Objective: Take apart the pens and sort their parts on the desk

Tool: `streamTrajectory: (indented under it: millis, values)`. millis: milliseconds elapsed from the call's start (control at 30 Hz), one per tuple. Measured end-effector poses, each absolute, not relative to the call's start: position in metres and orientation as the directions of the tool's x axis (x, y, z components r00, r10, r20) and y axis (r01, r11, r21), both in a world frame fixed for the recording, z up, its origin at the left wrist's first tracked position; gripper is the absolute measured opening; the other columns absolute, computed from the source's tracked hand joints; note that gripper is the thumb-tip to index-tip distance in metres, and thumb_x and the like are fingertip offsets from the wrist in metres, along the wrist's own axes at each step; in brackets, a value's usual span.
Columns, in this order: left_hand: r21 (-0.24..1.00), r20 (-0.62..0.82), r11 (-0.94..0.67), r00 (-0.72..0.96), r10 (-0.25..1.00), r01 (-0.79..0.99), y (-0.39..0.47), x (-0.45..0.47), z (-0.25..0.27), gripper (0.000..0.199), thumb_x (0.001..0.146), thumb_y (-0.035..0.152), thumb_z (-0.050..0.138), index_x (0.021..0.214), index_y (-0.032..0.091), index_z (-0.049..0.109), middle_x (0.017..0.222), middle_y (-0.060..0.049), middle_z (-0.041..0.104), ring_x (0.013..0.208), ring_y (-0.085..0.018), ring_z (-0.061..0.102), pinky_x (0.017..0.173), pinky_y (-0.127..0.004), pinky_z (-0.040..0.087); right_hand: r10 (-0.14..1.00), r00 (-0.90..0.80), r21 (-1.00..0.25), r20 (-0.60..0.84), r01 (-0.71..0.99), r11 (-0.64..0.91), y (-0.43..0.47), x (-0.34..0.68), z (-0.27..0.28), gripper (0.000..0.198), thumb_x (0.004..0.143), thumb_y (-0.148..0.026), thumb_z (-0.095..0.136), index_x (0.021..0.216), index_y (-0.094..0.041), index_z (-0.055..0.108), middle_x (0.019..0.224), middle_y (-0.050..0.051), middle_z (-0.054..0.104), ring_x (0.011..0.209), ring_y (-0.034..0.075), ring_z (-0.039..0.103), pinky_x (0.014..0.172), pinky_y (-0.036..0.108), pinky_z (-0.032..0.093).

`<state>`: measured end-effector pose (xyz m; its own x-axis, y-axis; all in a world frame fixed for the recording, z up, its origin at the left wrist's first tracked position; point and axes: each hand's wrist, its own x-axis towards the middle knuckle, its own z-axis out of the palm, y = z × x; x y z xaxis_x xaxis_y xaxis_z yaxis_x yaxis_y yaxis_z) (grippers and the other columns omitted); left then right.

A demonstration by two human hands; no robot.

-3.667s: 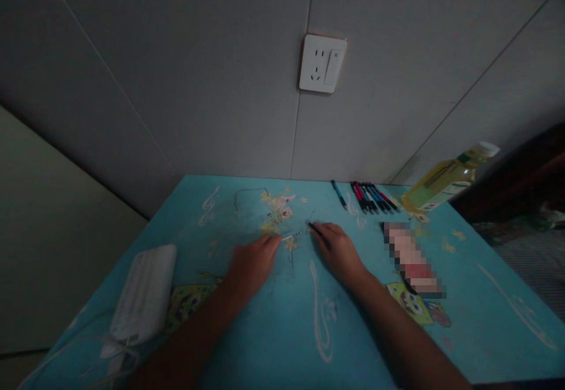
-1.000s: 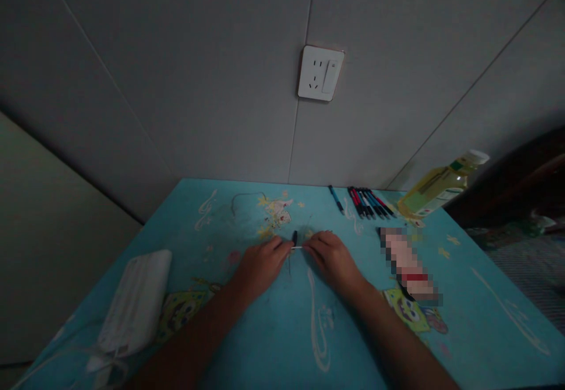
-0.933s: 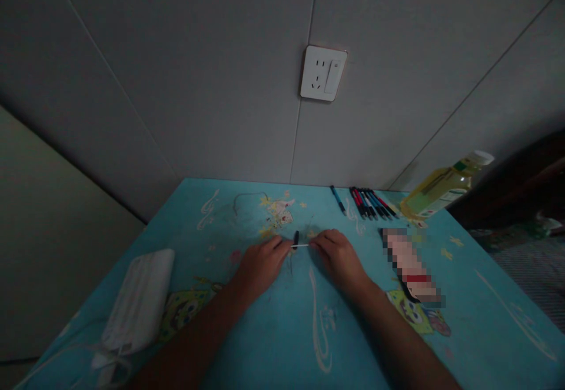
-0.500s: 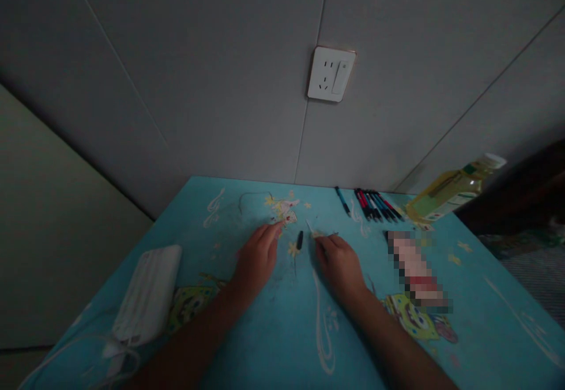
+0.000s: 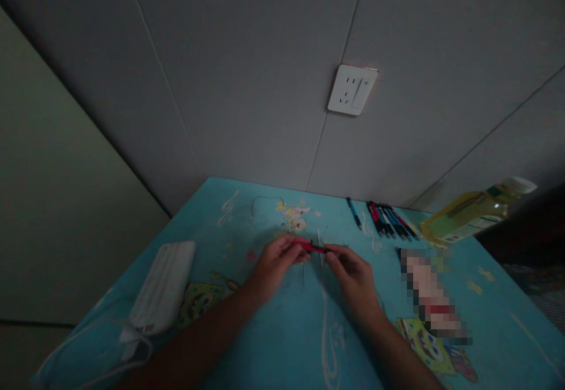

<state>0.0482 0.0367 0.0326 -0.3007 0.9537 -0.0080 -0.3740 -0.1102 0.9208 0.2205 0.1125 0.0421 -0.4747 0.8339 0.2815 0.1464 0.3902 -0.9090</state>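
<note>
My left hand [image 5: 282, 256] is closed round the red barrel of a pen [image 5: 304, 245], held level above the table. With thumb and fingers, my right hand [image 5: 351, 266] pinches the black end of the same pen, so the two hands face each other across it. Whether the black part is fixed to the barrel, I cannot tell. A thin white stick [image 5: 319, 237], like a pen refill, lies on the tablecloth under and beyond the pen, close to my right fingertips.
Several pens [image 5: 388, 219] lie side by side at the back right, with one blue pen [image 5: 354, 212] apart from them. A bottle of yellow liquid [image 5: 479, 213] and a blurred-out flat item [image 5: 432, 296] are at right. A white power strip [image 5: 163, 284] with a cable is at left.
My hands have come together, and the red pen now shows between them. The small black piece that lay between them is no longer on the cloth. The view has shifted slightly.
</note>
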Motion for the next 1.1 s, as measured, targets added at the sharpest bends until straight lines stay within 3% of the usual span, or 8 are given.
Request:
streamTrajectory:
  millis: [133, 300, 433, 500, 667, 767, 900, 1100]
  values:
    - [0.961, -0.041, 0.003, -0.129, 0.991, -0.277, 0.034, 0.055, 0.025, 0.034, 0.086, 0.041, 0.063, 0.104, 0.012, 0.068, 0.094, -0.009, 0.071, 0.074, -0.016, 0.066, 0.072, -0.029, 0.051, 0.872, -0.444, -0.964, 0.207, 0.061, 0.260, 0.117, 0.224, 0.047, 0.027, 0.086, -0.039, 0.065, 0.104, -0.019, 0.070, 0.086, 0.005, 0.070, 0.077, 0.018, 0.063, 0.070, 0.030, 0.051]
    - [0.976, -0.034, 0.017, -0.073, 0.997, -0.219, 0.033, 0.056, 0.021, 0.031, 0.088, 0.039, 0.061, 0.093, 0.010, 0.070, 0.074, -0.005, 0.067, 0.065, -0.013, 0.062, 0.065, -0.025, 0.047, 0.897, -0.365, -0.951, 0.247, 0.087, 0.297, 0.121, 0.227, 0.051, 0.025, 0.086, -0.037, 0.066, 0.104, -0.020, 0.069, 0.083, 0.003, 0.068, 0.075, 0.017, 0.061, 0.069, 0.028, 0.049]
    - [0.962, -0.065, 0.054, -0.031, 0.997, -0.267, 0.032, 0.056, 0.024, 0.032, 0.086, 0.041, 0.062, 0.086, 0.010, 0.070, 0.070, -0.005, 0.066, 0.062, -0.013, 0.061, 0.063, -0.026, 0.049, 0.853, -0.454, -0.940, 0.257, 0.089, 0.331, 0.121, 0.226, 0.052, 0.021, 0.089, -0.036, 0.062, 0.100, -0.019, 0.068, 0.088, 0.004, 0.067, 0.081, 0.018, 0.062, 0.073, 0.029, 0.049]
    - [0.954, -0.077, 0.073, -0.005, 0.997, -0.291, 0.032, 0.057, 0.024, 0.029, 0.084, 0.038, 0.066, 0.089, 0.010, 0.070, 0.075, -0.006, 0.068, 0.065, -0.014, 0.063, 0.066, -0.027, 0.050, 0.832, -0.462, -0.914, 0.306, 0.100, 0.392, 0.119, 0.226, 0.056, 0.018, 0.091, -0.035, 0.059, 0.098, -0.020, 0.066, 0.091, 0.004, 0.066, 0.084, 0.018, 0.061, 0.076, 0.030, 0.049]
    - [0.902, -0.136, 0.129, 0.012, 0.991, -0.412, 0.033, 0.060, 0.018, 0.038, 0.077, 0.029, 0.074, 0.112, 0.015, 0.066, 0.112, -0.010, 0.067, 0.081, -0.016, 0.069, 0.081, -0.033, 0.053, 0.782, -0.399, -0.796, 0.479, 0.177, 0.578, 0.111, 0.228, 0.065, 0.011, 0.092, -0.029, 0.057, 0.096, -0.022, 0.065, 0.092, 0.005, 0.064, 0.085, 0.019, 0.060, 0.075, 0.031, 0.048]
    - [0.879, -0.115, 0.113, 0.024, 0.993, -0.462, 0.033, 0.060, 0.016, 0.041, 0.076, 0.026, 0.076, 0.115, 0.016, 0.065, 0.115, -0.011, 0.065, 0.091, -0.018, 0.068, 0.088, -0.037, 0.051, 0.721, -0.446, -0.723, 0.530, 0.208, 0.659, 0.109, 0.227, 0.063, 0.009, 0.091, -0.025, 0.058, 0.094, -0.022, 0.065, 0.089, 0.005, 0.064, 0.083, 0.020, 0.060, 0.074, 0.033, 0.048]
    - [0.878, -0.116, 0.105, 0.006, 0.993, -0.467, 0.033, 0.057, 0.015, 0.044, 0.076, 0.027, 0.077, 0.117, 0.018, 0.064, 0.120, -0.012, 0.064, 0.090, -0.018, 0.068, 0.090, -0.038, 0.051, 0.691, -0.455, -0.688, 0.562, 0.207, 0.696, 0.107, 0.224, 0.059, 0.009, 0.090, -0.024, 0.058, 0.095, -0.022, 0.065, 0.088, 0.006, 0.065, 0.082, 0.021, 0.060, 0.073, 0.035, 0.049]
    - [0.877, -0.119, 0.121, 0.035, 0.992, -0.465, 0.031, 0.057, 0.021, 0.041, 0.074, 0.025, 0.078, 0.113, 0.017, 0.066, 0.114, -0.009, 0.066, 0.091, -0.018, 0.067, 0.091, -0.036, 0.050, 0.742, -0.427, -0.727, 0.517, 0.238, 0.644, 0.108, 0.224, 0.060, 0.009, 0.091, -0.026, 0.058, 0.093, -0.021, 0.065, 0.086, 0.005, 0.065, 0.080, 0.020, 0.061, 0.073, 0.033, 0.048]
